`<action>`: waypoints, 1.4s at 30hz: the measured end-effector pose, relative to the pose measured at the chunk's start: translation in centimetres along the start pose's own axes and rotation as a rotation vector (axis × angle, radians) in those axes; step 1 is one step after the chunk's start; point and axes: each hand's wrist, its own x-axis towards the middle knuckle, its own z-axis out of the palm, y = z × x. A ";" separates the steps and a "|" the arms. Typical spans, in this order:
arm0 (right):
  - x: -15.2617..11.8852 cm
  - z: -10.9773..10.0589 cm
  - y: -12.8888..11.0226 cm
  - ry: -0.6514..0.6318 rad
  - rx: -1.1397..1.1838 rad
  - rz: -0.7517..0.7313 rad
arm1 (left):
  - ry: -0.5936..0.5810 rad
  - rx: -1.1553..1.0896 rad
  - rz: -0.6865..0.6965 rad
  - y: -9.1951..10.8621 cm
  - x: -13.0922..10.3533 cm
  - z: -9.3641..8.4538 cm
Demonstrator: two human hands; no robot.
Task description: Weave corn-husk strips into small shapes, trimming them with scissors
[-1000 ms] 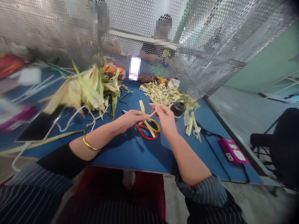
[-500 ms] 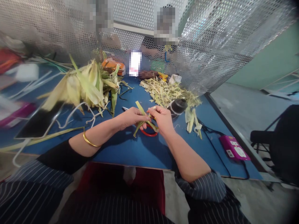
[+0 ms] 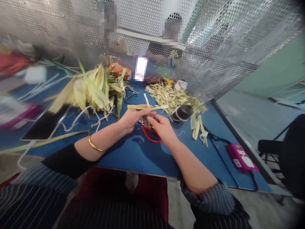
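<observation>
Pale green corn husk strips [image 3: 160, 107] are crossed over each other between my two hands, one lying sideways and one pointing away from me. My left hand [image 3: 133, 119] pinches them near the crossing, thumb on top. The lower end of the upright strip is gripped by the fingers of my right hand [image 3: 165, 126], close beside the left. Under the hands, scissors with red handles [image 3: 152, 140] lie on the blue table [image 3: 133, 152]; my hands hide part of them. A black spool of thread [image 3: 182, 113] lies just beyond my right hand.
A bundle of corn husks [image 3: 91, 86] stands at the left, beside a dark tablet [image 3: 45, 122] with a white cable. Shredded husk [image 3: 171, 95] is heaped at the back. A purple box [image 3: 241, 157] sits at the right edge. A perforated screen [image 3: 140, 38] rises behind, with people beyond.
The husk strips have turned and now form an open cross, raised a little farther from me. My right hand has shifted down to the strip's lower end.
</observation>
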 end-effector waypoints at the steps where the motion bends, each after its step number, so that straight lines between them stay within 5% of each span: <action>1: 0.0 0.3 0.2 0.006 0.051 0.028 | -0.014 0.015 -0.010 -0.1 -0.1 0.1; 6: -0.1 0.7 0.3 0.044 0.143 0.048 | -0.077 0.028 0.015 -0.3 -0.2 0.3; 12: -0.3 0.5 -0.1 -0.026 0.050 -0.021 | 0.013 0.028 0.020 -0.1 -0.3 0.5; 23: -0.3 1.1 1.0 -0.020 0.041 -0.009 | -0.010 0.057 0.000 -0.4 0.3 -0.2; 31: 0.9 -1.5 0.5 0.293 0.186 -0.074 | -0.083 0.146 0.009 0.3 0.3 -0.7; 42: 0.5 -1.7 0.6 0.199 -0.224 -0.164 | -0.007 0.321 0.062 -0.2 0.2 -0.2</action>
